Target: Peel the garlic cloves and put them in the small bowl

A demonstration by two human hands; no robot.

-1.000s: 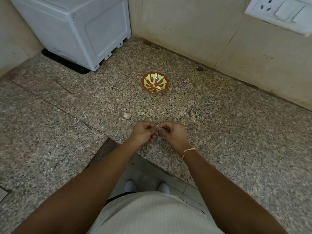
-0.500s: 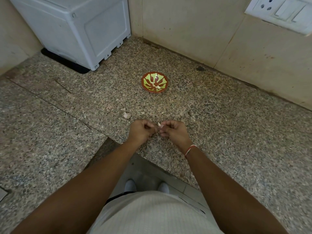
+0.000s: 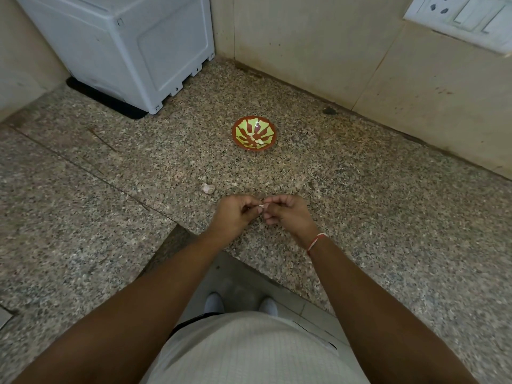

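Garlic clove [image 3: 260, 208], a small pale piece, sits pinched between your left hand [image 3: 235, 216] and right hand [image 3: 288, 214], both with fingers curled round it just above the speckled granite counter [image 3: 360, 189]; holding it from 2 sides likely lets your fingertips work the skin loose. Well beyond it waits the small red-and-green patterned bowl [image 3: 238, 127], with pale pieces inside. Another pale bit [image 3: 208, 188] lies near your left hand. Compared with 1 second ago, your hands sit slightly farther forward, and more of the clove shows.
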